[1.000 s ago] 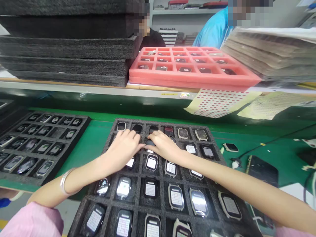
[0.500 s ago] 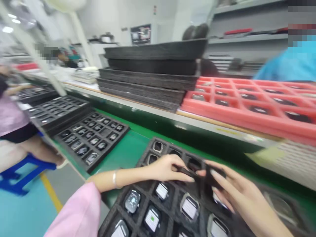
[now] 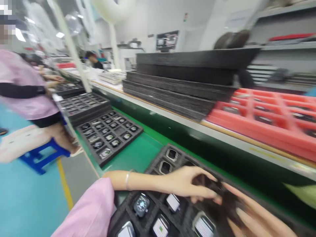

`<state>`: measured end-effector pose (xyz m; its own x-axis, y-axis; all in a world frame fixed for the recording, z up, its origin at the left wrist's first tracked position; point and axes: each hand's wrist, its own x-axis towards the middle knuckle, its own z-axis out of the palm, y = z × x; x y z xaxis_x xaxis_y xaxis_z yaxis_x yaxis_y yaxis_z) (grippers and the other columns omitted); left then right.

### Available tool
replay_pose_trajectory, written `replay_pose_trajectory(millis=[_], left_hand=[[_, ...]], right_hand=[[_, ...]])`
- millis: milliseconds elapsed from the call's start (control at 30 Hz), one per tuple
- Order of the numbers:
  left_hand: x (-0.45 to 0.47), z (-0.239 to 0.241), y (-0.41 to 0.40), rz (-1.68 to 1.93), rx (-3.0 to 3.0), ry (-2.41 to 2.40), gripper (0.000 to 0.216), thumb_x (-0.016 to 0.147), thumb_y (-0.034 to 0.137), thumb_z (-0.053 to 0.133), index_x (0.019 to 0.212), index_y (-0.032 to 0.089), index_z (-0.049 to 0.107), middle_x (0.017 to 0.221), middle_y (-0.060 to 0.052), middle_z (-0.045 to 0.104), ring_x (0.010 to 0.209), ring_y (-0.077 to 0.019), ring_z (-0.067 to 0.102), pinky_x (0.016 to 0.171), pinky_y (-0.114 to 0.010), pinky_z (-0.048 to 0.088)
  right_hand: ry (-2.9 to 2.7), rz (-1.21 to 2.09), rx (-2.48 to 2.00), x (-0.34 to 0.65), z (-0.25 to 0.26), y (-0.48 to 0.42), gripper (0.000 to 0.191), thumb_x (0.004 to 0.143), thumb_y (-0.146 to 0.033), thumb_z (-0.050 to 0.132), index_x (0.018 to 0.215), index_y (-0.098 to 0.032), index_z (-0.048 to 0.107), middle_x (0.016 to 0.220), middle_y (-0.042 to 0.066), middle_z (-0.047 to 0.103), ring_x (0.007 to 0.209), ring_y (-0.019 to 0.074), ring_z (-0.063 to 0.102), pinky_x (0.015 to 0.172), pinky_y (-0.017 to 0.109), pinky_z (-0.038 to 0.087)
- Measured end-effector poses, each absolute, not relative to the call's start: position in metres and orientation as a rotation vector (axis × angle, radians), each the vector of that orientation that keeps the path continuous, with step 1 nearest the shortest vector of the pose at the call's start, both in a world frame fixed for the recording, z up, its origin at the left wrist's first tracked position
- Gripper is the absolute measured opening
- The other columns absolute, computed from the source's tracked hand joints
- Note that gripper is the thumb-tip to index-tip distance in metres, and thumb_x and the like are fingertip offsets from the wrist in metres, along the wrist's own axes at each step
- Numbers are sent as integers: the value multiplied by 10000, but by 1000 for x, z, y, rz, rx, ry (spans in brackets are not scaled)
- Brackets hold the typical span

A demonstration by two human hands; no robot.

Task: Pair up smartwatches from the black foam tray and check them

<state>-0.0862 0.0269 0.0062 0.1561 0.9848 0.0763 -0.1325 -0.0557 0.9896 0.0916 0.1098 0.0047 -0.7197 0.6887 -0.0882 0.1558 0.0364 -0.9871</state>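
View is swinging further left than half a second ago — bench point(image 3: 138, 154) and neighbouring trays are sliding right in frame. Foam tray point(image 3: 158, 161) of watches is sitting low. Left hand point(image 3: 187, 182) is reaching flat, fingers curled onto a dark watch point(image 3: 209, 186); right hand point(image 3: 249, 214) is blurring — grip: can't tell.

Head view, tilted leftward along green bench point(image 3: 138, 154)
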Motion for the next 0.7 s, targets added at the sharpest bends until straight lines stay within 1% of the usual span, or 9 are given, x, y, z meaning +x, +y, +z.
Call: replay_pose_trajectory(millis=[33, 67, 133, 167, 267, 367, 433, 600, 700], left_hand=[[-83, 7, 23, 1167, 1280, 1034, 470, 771, 300, 670, 1195, 147, 534, 575, 43, 536, 418, -85, 477, 414, -191, 389], [-81, 7, 19, 1158, 1324, 1106, 428, 788, 261, 637, 1189, 155, 532, 618, 35, 550, 439, -84, 477, 429, -193, 387], [-77, 5, 15, 1201, 1403, 1155, 367, 795, 217, 608, 1152, 168, 541, 870, -30, 624, 596, -105, 542, 542, -213, 445], [-74, 3, 13, 1213, 1425, 1174, 364, 804, 225, 600, 1157, 173, 532, 950, -46, 624, 684, -127, 568, 609, -229, 464], [-69, -1, 10, 1207, 1454, 1217, 409, 828, 295, 596, 1207, 186, 488, 1038, -65, 607, 895, -192, 580, 776, -287, 477], [-66, -3, 8, 1189, 1452, 1229, 421, 844, 320, 578, 1229, 194, 465, 1090, -78, 595, 1027, -230, 556, 859, -321, 464], [-65, -3, 8, 1184, 1445, 1230, 415, 844, 301, 570, 1229, 194, 461, 1115, -81, 590, 1041, -232, 556, 867, -321, 463], [-69, 0, 8, 1162, 1517, 1240, 368, 811, 178, 547, 1173, 187, 482, 1051, -58, 614, 915, -197, 588, 809, -293, 460], [-70, 2, 7, 1118, 1575, 1250, 341, 800, 170, 555, 1136, 184, 500, 1048, -55, 616, 915, -199, 584, 810, -288, 449]], right_hand=[[-1852, 1751, -904, 111, 9, 102, 536, 749, -517, 670, 1195, -227, 609, 755, 100, 654, 524, 222, 574, 497, 374, 521], [-1784, 1831, -903, 123, 12, 94, 528, 776, -469, 675, 1229, -214, 583, 740, 82, 649, 478, 179, 538, 499, 354, 509], [-1638, 2006, -812, 130, 16, 85, 537, 801, -405, 684, 1281, -213, 537, 873, 91, 657, 477, 124, 514, 482, 294, 475], [-1587, 2052, -764, 129, 16, 83, 515, 808, -381, 687, 1274, -216, 542, 900, 93, 654, 481, 107, 510, 465, 262, 454], [-1511, 2140, -660, 123, 13, 86, 450, 826, -325, 681, 1246, -213, 565, 961, 101, 642, 511, 91, 523, 451, 221, 431], [-1490, 2172, -620, 123, 11, 86, 427, 833, -291, 678, 1240, -217, 571, 965, 89, 636, 531, 92, 542, 470, 222, 452], [-1489, 2173, -617, 124, 11, 84, 427, 834, -280, 677, 1244, -227, 570, 943, 76, 639, 539, 98, 559, 483, 230, 472], [-1540, 2127, -643, 124, 13, 84, 428, 820, -267, 690, 1233, -213, 590, 955, 83, 656, 525, 107, 582, 479, 241, 487], [-1574, 2077, -674, 124, 14, 84, 467, 806, -264, 706, 1252, -205, 580, 938, 77, 665, 493, 104, 581, 478, 248, 496]])
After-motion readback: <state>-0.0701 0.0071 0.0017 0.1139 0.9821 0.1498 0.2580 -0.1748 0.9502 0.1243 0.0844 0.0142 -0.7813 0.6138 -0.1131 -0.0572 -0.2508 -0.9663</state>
